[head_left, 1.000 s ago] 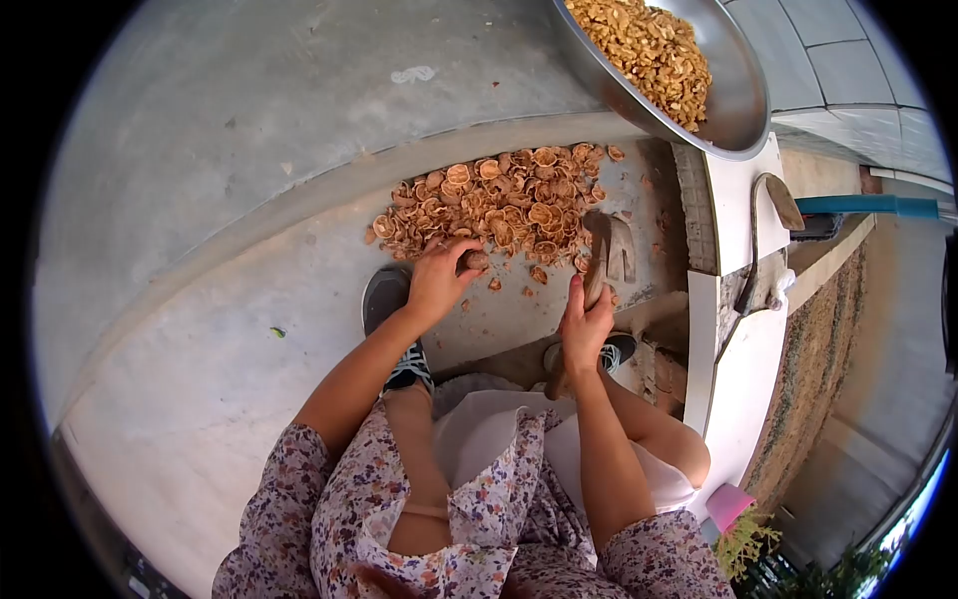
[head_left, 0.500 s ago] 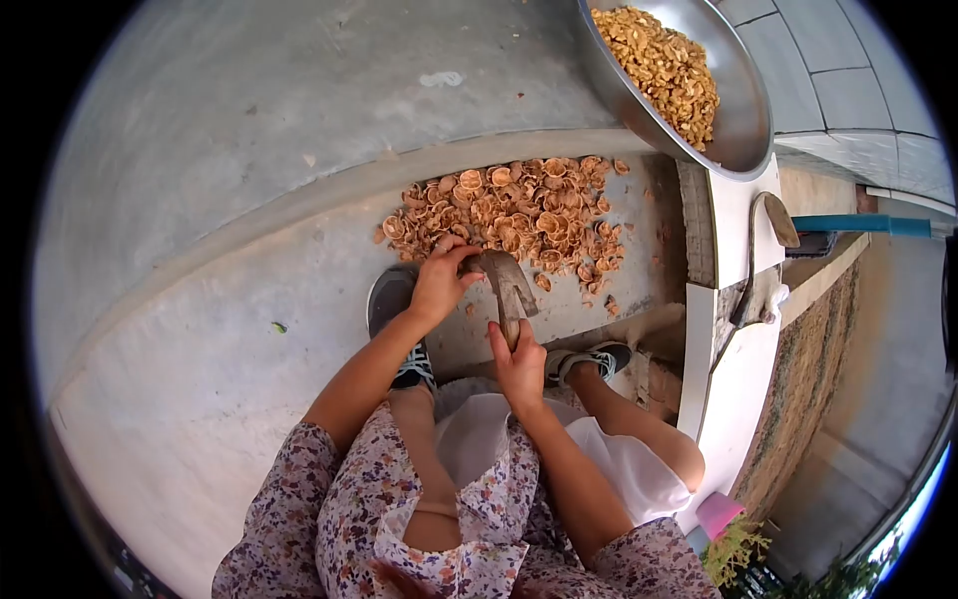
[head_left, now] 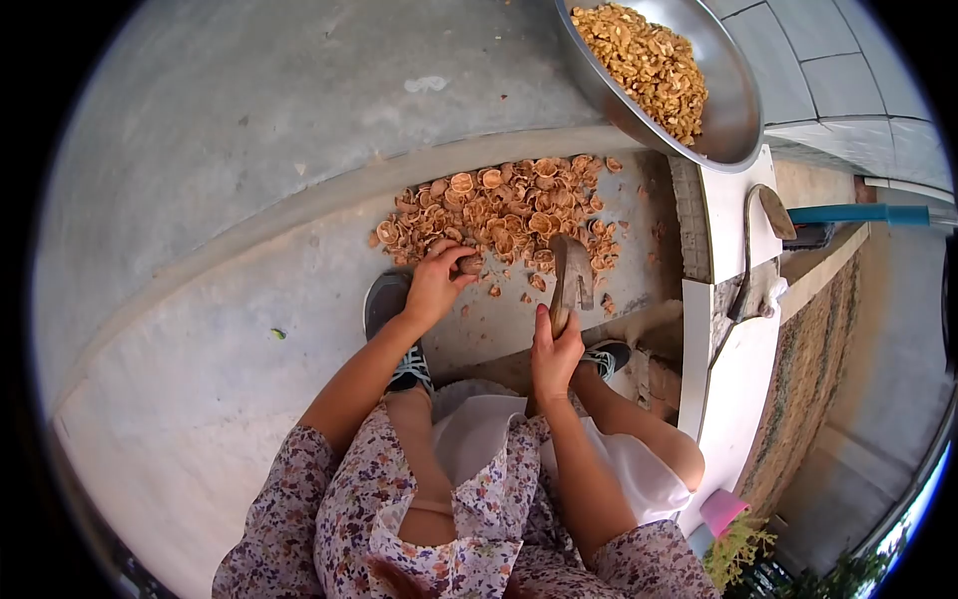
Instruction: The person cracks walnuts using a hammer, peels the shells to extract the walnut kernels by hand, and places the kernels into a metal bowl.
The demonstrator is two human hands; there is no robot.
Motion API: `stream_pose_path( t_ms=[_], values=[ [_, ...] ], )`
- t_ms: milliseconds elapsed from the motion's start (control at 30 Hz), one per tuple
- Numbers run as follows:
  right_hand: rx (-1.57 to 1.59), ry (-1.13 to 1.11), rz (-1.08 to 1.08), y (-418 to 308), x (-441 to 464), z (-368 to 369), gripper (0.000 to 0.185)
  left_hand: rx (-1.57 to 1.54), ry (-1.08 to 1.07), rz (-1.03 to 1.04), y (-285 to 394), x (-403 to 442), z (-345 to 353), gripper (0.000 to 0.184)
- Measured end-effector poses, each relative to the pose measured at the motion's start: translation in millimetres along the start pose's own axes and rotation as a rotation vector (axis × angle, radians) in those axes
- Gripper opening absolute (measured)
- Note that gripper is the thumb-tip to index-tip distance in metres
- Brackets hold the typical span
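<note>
Between the fingertips of my left hand (head_left: 436, 284) is a whole walnut (head_left: 470, 264), held low over the concrete at the near edge of the shell heap. My right hand (head_left: 557, 354) is wrapped round the wooden handle of a claw hammer (head_left: 572, 275). The hammer's head lies to the right of the walnut, apart from it, over the right part of the heap. Broken walnut shells (head_left: 509, 210) are spread over the step just beyond both hands.
A steel bowl (head_left: 733, 110) with shelled walnut kernels (head_left: 649, 70) stands at the upper right. A sickle (head_left: 750, 250) lies on the white ledge (head_left: 733, 399) at right. My shoes (head_left: 387, 304) flank the work spot. A pink pot (head_left: 720, 511) sits lower right.
The hammer has swung away from the walnut, to the right, with my right hand. The walnut in my left fingers now shows clearly. My left hand has barely moved.
</note>
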State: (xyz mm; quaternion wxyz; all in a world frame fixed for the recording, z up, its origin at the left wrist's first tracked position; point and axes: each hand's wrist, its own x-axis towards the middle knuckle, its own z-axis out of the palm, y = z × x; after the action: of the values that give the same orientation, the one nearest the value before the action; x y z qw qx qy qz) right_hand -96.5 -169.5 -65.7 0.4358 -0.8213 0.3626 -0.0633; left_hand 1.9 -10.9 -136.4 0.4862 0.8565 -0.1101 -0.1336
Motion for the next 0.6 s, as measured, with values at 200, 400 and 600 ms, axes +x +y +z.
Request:
stream_pose_path(
  t_ms=[200,400,600],
  values=[
    [-0.49,0.163,-0.066,21,94,-12,0.04,-0.41,-0.003,-0.247,19,-9,-16,0.042],
    [-0.453,-0.023,-0.627,-41,85,-30,0.063,-0.499,0.093,-0.01,77,-1,-41,0.045],
    [0.102,-0.439,-0.612,-134,43,-49,0.05,-0.568,0.01,0.118,139,2,-53,0.05]
  ],
)
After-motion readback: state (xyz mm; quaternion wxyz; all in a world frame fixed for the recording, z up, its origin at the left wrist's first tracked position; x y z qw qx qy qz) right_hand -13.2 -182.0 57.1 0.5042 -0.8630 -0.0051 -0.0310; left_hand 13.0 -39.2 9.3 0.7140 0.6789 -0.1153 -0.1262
